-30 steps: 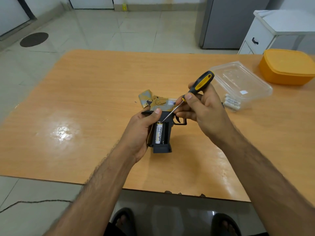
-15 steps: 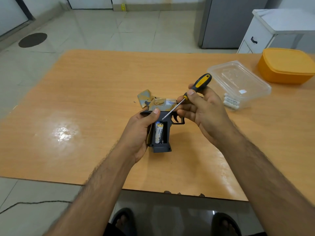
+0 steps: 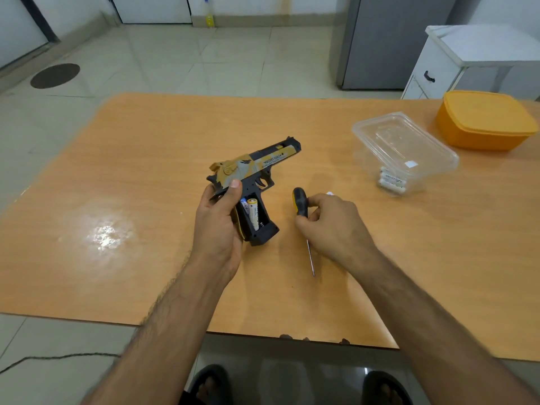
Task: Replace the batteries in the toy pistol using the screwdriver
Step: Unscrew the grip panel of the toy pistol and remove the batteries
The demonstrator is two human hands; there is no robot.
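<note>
A: Batteries (image 3: 253,213) sit loose in the uncovered grip of the black-and-tan plastic toy pistol (image 3: 254,171), which the left hand (image 3: 217,222) grasps above the worktop (image 3: 146,185). Tilt it and, I'd judge, they drop out.

B: And the black-and-yellow-handled screwdriver (image 3: 301,210)?

A: The right hand (image 3: 333,226) has its fingers curled round the handle, shaft pointing at the person; it could roll toward the near edge.

B: Surroundings?

A: Glossy orange laminate, 1 clear plastic box (image 3: 404,150) holding white cells, 1 orange lidded tub (image 3: 485,124), tiled floor (image 3: 204,62), grey cabinet (image 3: 391,42).
</note>
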